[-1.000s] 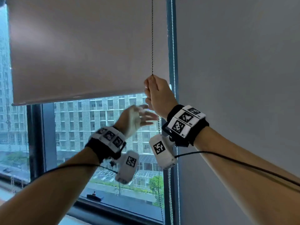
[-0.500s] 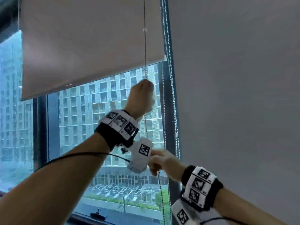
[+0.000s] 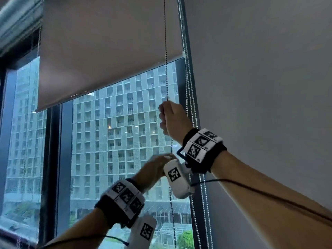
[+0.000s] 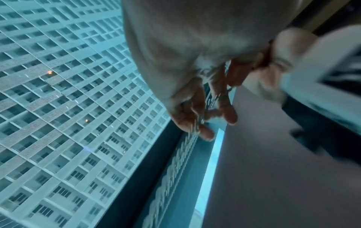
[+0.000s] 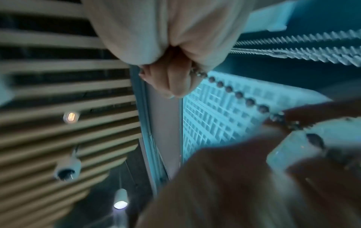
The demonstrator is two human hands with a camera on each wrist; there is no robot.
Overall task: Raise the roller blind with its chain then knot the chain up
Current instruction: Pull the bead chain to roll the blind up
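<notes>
Head view: the right hand [image 3: 173,119] is closed in a fist around the dark bead chain [image 3: 166,51], above the left hand [image 3: 154,168], which reaches up to the same chain lower down, its fingers blurred at the strand, so from here I cannot tell how firmly it grips. The chain runs taut from above into the right fist, then on down past the left hand. The roller blind [image 3: 107,51] is partly raised, its bottom edge slanting across the window [image 3: 116,132], beyond which a tall building shows. Just right of the dark chain hang paler bead chains [image 3: 188,87] along the window frame, beside a grey wall [image 3: 260,87].

Left wrist view: the left hand's fingers [image 4: 203,131] are loosely curled with the chain [image 4: 197,123] passing between them, lightly pinched; the picture is blurred.

Right wrist view: the right hand [image 5: 175,80] is curled tight on the chain [image 5: 234,92], whose beads run out to the lower right toward the blurred left hand [image 5: 234,177]. A slatted ceiling [image 5: 58,92] with lamps lies to the left.
</notes>
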